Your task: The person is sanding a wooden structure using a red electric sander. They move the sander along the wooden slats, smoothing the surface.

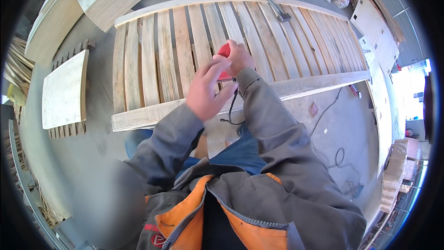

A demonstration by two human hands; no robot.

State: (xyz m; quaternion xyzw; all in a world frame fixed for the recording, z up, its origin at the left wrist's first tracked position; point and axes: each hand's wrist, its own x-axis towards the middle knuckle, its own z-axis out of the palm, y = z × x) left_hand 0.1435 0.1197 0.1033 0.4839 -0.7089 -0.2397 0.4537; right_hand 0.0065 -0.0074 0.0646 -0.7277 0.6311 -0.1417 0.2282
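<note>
- My right hand has its grip wrapped around the red power tool above the slatted wooden frame.
- My left hand, fingers loosely spread, touches the tool's near side.

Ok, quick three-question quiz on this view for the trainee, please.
1. True or false: the right hand grips the red power tool.
2. What lies under the tool? A) sheet metal B) slatted wooden panel C) glass pane
3. Fill in: the left hand hovers just behind the tool, its fingers reaching toward it, above the panel's near ____ rail.

Key: 1 true; 2 B; 3 wooden.
</note>
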